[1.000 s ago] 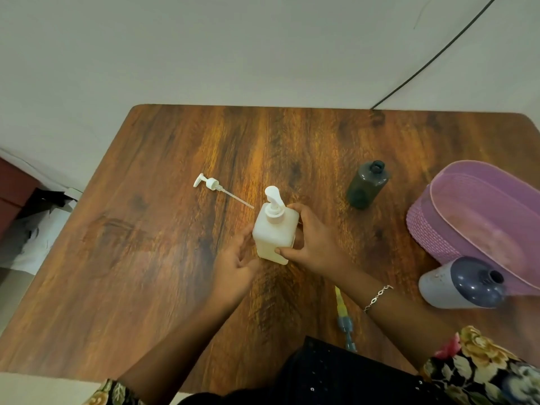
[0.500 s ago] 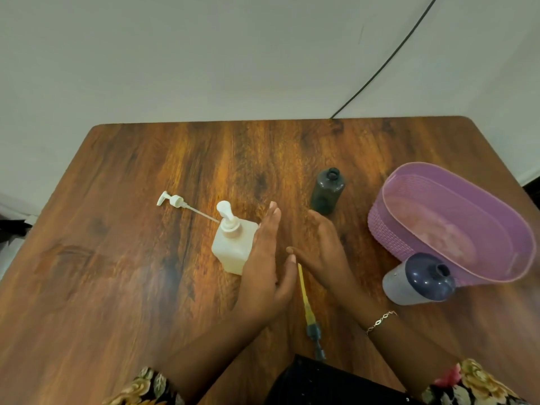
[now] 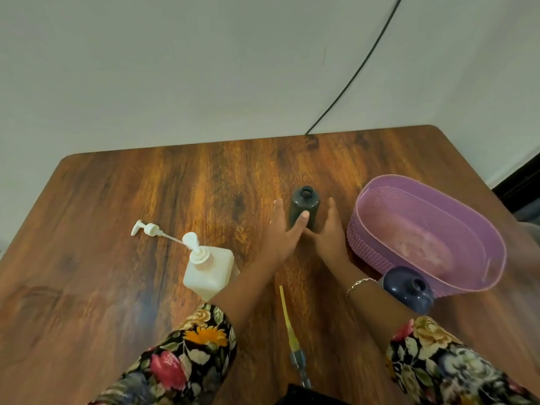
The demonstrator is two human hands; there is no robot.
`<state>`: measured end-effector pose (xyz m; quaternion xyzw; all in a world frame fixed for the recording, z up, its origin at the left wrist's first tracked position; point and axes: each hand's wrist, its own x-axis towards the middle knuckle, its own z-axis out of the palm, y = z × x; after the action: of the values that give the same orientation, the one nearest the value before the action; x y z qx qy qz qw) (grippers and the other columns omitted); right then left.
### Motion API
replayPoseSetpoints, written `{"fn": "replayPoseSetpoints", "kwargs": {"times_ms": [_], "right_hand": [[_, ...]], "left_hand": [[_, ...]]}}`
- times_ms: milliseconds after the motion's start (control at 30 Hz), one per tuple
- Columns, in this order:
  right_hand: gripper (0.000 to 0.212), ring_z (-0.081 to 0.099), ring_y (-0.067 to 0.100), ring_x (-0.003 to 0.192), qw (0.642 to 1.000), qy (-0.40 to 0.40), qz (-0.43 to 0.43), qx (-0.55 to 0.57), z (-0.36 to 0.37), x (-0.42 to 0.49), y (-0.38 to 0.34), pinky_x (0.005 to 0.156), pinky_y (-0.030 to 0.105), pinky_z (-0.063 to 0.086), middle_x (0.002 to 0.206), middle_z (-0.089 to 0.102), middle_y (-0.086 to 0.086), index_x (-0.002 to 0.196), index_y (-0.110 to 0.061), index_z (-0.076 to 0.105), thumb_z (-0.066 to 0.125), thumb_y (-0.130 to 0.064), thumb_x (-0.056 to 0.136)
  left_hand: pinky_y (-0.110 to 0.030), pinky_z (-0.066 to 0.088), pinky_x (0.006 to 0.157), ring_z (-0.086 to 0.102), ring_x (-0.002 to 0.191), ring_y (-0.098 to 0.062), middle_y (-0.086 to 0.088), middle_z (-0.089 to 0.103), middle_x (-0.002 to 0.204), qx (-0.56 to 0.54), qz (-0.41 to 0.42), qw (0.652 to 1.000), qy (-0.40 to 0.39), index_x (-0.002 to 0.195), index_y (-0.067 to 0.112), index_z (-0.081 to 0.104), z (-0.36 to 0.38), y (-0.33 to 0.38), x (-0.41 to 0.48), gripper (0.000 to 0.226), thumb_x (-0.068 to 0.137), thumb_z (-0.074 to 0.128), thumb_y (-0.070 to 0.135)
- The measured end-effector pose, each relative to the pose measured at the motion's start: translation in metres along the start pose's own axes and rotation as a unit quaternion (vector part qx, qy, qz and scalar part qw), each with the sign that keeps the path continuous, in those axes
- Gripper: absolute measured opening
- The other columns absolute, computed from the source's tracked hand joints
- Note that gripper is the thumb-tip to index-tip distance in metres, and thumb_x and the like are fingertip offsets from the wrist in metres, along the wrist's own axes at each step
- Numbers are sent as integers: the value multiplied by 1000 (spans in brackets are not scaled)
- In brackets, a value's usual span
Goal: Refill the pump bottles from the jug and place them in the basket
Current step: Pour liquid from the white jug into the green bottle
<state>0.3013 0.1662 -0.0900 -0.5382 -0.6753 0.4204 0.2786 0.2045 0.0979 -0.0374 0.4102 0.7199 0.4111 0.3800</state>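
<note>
Closest to the person, well short of the grip, a thin yellow strip with a grey fitting on its near end lies flat on the tabletop between the two forearms. Can't really tell what it is.

Just outside the right wrist sits the jug, dark top, mouth open. Back and to the left of the left forearm stands the white pump bottle with its pump on, so that one's probably only waiting for the basket.

Then the grip itself. The left hand and right hand are both apart, fingers straight, holding nothing. They flank the dark bottle, which stands upright right between them, neck open, no pump on it. The left thumb overlaps the bottle's front, but whether it's actually touching is anyone's guess.

So the step looks like taking hold of that dark bottle for a refill. Best bet is to close on it low on the body so it doesn't tip, keep it upright, and let one hand steady it while the other goes for the jug. The jug is so close to the right wrist that a careless pull back could knock it.

Just right of the grip is the purple basket, handy for later. Well out to the left lies the loose pump, which presumably goes on after filling.
</note>
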Motion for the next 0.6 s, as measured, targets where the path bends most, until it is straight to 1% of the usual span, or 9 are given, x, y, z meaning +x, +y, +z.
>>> {"fn": "replayPoseSetpoints", "kwargs": {"times_ms": [167,200,233,300,367,400,500,567,600], "right_hand": [[101,29,21,138,1000,-12,4,16,6,21,-2,110,36,23,151,29,6,148,-18,8,76,-24,74],[99,31,21,137,1000,-15,4,20,6,23,-3,112,37,25,149,32,6,148,-17,10,76,-22,74],[96,34,20,135,999,-19,2,25,7,26,-4,112,40,28,147,36,6,148,-15,14,76,-20,74],[87,42,19,130,999,-20,-10,39,9,28,-6,109,42,35,141,44,6,144,-12,23,75,-15,75],[79,46,18,126,999,-6,-20,44,11,27,-7,106,37,38,136,49,5,140,-12,30,74,-13,74],[75,48,17,124,999,4,-25,46,12,27,-9,103,30,39,134,51,4,138,-13,34,74,-13,74],[65,53,9,111,997,37,-46,43,13,24,-14,86,10,36,124,57,1,129,-15,43,75,-16,73],[62,51,3,104,996,48,-66,33,10,22,-19,82,8,36,120,59,-1,126,-16,46,76,-20,72],[61,51,3,104,996,47,-74,31,8,21,-22,84,11,38,119,59,-2,125,-17,47,76,-22,72]], "left_hand": [[-42,14,114,14,140,-19,-4,14,153,-64,-54,996,-25,147,17,11,3,3,23,69,92,27,55],[-40,14,114,16,139,-17,-4,17,152,-79,-51,995,-32,146,17,14,3,3,25,66,92,23,55],[-34,12,112,17,137,-13,-3,20,152,-95,-44,994,-37,146,19,17,4,4,26,63,93,19,54],[-23,12,101,17,129,-3,-1,22,150,-123,-33,991,-42,144,21,21,5,5,26,57,96,14,49],[-22,14,96,18,132,-6,-3,24,150,-141,-46,988,-35,144,21,23,6,4,27,56,96,12,48],[-22,14,95,19,135,-11,-4,24,150,-145,-54,987,-30,144,20,24,6,3,28,56,96,11,48],[-21,14,95,19,137,-15,-4,24,150,-150,-59,987,-18,144,20,23,7,3,26,58,95,11,49],[-23,14,101,19,137,-14,-2,25,150,-156,-47,986,-16,143,20,24,7,3,22,63,92,12,54],[-26,15,105,20,137,-14,-2,27,149,-159,-40,986,-12,144,21,26,6,4,20,69,88,13,59]]}}
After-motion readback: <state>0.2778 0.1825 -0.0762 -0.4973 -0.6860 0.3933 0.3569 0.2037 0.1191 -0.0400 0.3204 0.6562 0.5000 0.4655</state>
